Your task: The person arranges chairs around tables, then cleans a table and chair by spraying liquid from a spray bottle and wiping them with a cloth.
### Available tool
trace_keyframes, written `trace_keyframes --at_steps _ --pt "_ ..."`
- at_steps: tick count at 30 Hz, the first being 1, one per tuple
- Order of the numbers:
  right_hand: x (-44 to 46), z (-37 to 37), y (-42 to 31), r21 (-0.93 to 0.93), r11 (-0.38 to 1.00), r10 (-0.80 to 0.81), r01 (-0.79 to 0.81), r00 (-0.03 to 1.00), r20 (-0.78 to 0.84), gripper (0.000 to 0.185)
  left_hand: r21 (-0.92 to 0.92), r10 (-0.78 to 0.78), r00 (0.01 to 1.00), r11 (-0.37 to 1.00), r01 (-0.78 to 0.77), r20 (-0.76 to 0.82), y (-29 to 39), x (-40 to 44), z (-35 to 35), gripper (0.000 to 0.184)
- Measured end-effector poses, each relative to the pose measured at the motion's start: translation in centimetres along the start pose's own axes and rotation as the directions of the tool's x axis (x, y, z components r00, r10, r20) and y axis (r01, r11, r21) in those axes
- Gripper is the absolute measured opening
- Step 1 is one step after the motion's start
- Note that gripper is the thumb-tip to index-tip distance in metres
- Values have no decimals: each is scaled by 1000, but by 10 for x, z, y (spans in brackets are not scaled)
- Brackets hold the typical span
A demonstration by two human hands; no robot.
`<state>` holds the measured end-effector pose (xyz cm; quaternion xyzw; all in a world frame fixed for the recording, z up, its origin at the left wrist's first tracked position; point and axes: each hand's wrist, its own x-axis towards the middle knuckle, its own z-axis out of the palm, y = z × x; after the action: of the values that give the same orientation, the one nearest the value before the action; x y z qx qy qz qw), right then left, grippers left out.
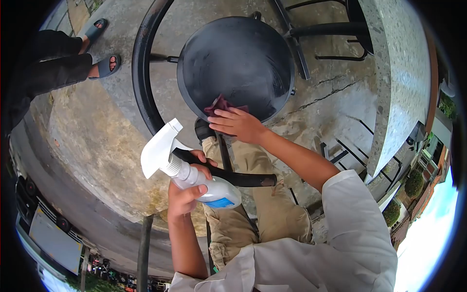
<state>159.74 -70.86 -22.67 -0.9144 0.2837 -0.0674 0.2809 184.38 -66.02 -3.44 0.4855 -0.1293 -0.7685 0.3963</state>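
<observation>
My left hand point(190, 187) is wrapped round a white spray bottle point(185, 177) with a blue label, its nozzle pointing up and away. The bottle is in front of the chair's curved black rail point(253, 179), and whether my fingers also touch that rail I cannot tell. Fingers stretched, my right hand point(238, 125) presses a maroon cloth point(222, 103) against the near edge of a round black chair seat point(238, 63). Streaks and shiny patches show on the seat. Part of the cloth is hidden under my fingers.
Another long curved black rail point(141, 68) rises left of the seat. A speckled stone tabletop point(384, 73) stands at the right, with more black metal furniture beside it. A person in dark trousers and sandals point(104, 66) stands at the upper left on the concrete floor.
</observation>
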Motion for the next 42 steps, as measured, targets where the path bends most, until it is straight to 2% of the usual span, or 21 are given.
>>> trace_keyframes --at_steps 1,4,9,10,11,13,15,17,19,20,24,25,27,29,31,33,35,37,39,41,42 --pt "-23 -27 10 21 991 131 -132 990 49 70 -4 9 1000 1000 -9 -2 -1 -2 -1 37" --pt "-90 -53 75 -53 858 490 -511 845 -214 58 -23 20 1000 1000 -20 16 -2 1 -3 37" --pt "10 -67 146 -55 691 563 -721 585 -584 53 -36 31 999 999 -30 22 -4 2 -4 36" --pt "46 -65 142 -48 697 532 -716 560 -635 53 -32 36 999 999 -36 18 -5 2 -4 36" --pt "78 -62 120 -30 772 484 -635 618 -619 54 -35 35 999 999 -34 13 -5 0 -3 36" --pt "106 -31 53 -14 974 208 -224 923 -325 58 -31 27 1000 999 -27 15 -3 2 -3 35" --pt "71 -1 6 22 998 -54 56 996 -77 56 -31 16 1000 999 -15 19 -2 3 -5 36" --pt "25 -18 21 63 995 76 -73 996 -42 57 -47 11 1000 999 -10 18 -3 1 -4 36" --pt "-18 -49 62 -78 896 419 -437 891 -174 56 -47 15 1000 999 -15 9 -3 2 -3 36" --pt "-31 -59 90 -83 841 492 -535 819 -295 55 -48 12 1000 999 -11 13 -3 2 -3 36" --pt "15 -52 111 -69 699 559 -712 603 -569 56 -21 32 999 999 -32 7 -6 0 -3 37" --pt "35 -45 86 -52 774 531 -630 692 -489 58 -44 52 999 998 -51 8 -5 2 -4 36" --pt "48 -22 24 18 965 259 -261 949 -179 64 -45 61 998 997 -61 -5 -7 3 -2 37" --pt "12 -15 -6 32 988 156 -154 984 -85 66 -58 30 999 998 -29 10 -5 2 -4 37" --pt "-34 -36 7 -5 981 191 -194 962 195 67 -64 42 999 997 -42 5 -6 2 -4 43" --pt "-47 -40 34 -52 947 319 -317 946 50 67 -82 -12 1000 997 9 -29 1 1 2 58" --pt "-1 -41 59 -29 843 511 -538 816 -271 65 -75 -29 999 997 27 -16 0 1 2 69" --pt "77 -42 84 27 829 498 -559 715 -490 60 -71 -5 1000 997 4 -10 0 3 2 66" --pt "154 -36 78 37 945 300 -326 815 -496 60 -67 -4 1000 998 3 -14 1 4 2 66" --pt "178 -13 44 28 999 -35 46 951 -307 55 -58 -32 999 998 32 -6 2 2 2 66" --pt "168 -8 32 59 982 -172 182 975 -139 49 -22 -28 1000 999 27 -14 2 3 2 50"
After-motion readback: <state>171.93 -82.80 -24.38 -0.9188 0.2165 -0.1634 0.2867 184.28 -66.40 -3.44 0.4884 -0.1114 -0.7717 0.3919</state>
